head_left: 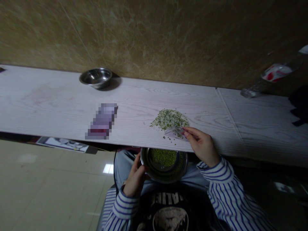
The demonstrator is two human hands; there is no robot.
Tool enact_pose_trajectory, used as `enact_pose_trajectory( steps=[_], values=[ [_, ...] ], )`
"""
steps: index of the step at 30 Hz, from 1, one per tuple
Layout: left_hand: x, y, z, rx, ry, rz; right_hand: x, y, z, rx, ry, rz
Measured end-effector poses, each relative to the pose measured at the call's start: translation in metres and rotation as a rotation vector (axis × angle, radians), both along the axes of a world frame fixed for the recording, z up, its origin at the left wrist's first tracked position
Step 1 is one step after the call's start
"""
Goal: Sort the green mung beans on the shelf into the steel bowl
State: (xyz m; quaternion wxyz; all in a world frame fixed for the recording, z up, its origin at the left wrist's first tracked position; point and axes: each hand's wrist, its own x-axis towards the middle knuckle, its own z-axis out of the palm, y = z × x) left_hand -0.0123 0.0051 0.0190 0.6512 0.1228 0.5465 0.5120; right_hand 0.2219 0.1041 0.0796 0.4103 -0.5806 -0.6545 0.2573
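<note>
A heap of green beans mixed with white grains [170, 118] lies spread on the pale wooden counter. My right hand [202, 144] pinches a thin, see-through, purplish sheet of plastic [175, 132] at the near side of the heap; whether it is a bag or a card I cannot make out. A few loose beans lie around it. Below the counter's edge, over my lap, my left hand [135, 179] grips the rim of a metal bowl [166, 177]. Green beans [164, 158] cover part of the bowl's bottom.
Near the wall stands a second metal bowl [96, 78]. A blurred-out flat rectangular object [103, 120] rests left of the heap. At the right, a clear plastic bottle [267, 78] stands by a dark item [299, 106]. Printed paper [64, 144] shows under the counter's front edge.
</note>
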Motion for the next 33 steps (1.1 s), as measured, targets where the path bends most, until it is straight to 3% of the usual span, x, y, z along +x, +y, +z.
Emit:
enact_pose_trajectory(
  steps=[12, 21, 26, 33],
  values=[
    [-0.001, 0.002, 0.006, 0.042, -0.001, -0.006, -0.006, -0.002, -0.001, -0.046, 0.009, 0.066],
    [0.004, 0.005, 0.002, 0.008, -0.018, -0.022, 0.011, -0.023, -0.001, -0.029, -0.01, -0.148],
    [0.006, 0.004, -0.003, 0.005, -0.035, -0.033, 0.003, -0.032, -0.01, -0.075, 0.034, -0.128],
    [0.004, 0.004, 0.003, 0.027, -0.063, -0.012, -0.007, -0.025, -0.016, -0.093, 0.068, -0.096]
  ],
)
